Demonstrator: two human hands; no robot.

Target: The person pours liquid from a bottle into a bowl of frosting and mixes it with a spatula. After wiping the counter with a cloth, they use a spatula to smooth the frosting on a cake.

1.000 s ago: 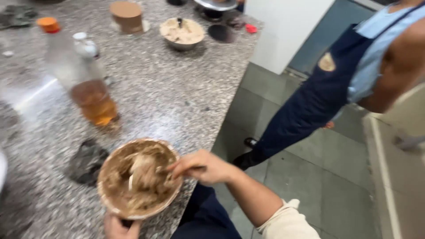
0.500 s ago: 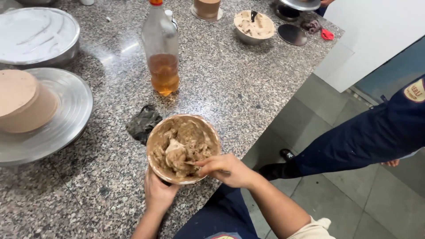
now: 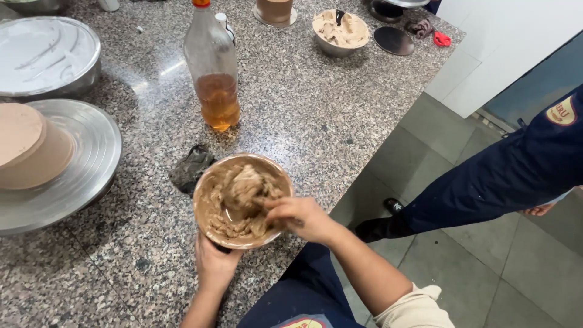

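Observation:
A round bowl [image 3: 206, 209] full of lumpy brown cream stands near the front edge of a speckled granite counter [image 3: 303, 115]. My left hand [image 3: 214, 264] grips the bowl from below, at its near side. My right hand [image 3: 300, 217] is closed over the bowl's right rim on a utensil whose end is buried in the cream; the tool itself is mostly hidden. A dark crumpled cloth [image 3: 189, 167] lies just left of the bowl.
A plastic bottle [image 3: 212, 73] of amber liquid stands behind the bowl. At left, a brown cake [image 3: 27, 146] sits on a metal turntable [image 3: 91, 170], with a steel pan [image 3: 48, 54] behind. Another cream bowl [image 3: 340, 30] is at the back. A person in dark blue trousers [image 3: 498, 176] stands at right.
The view has swung left and down, bringing the cake, turntable and pan into sight. My right hand has shifted a little along the bowl's right side while my left keeps hold of it.

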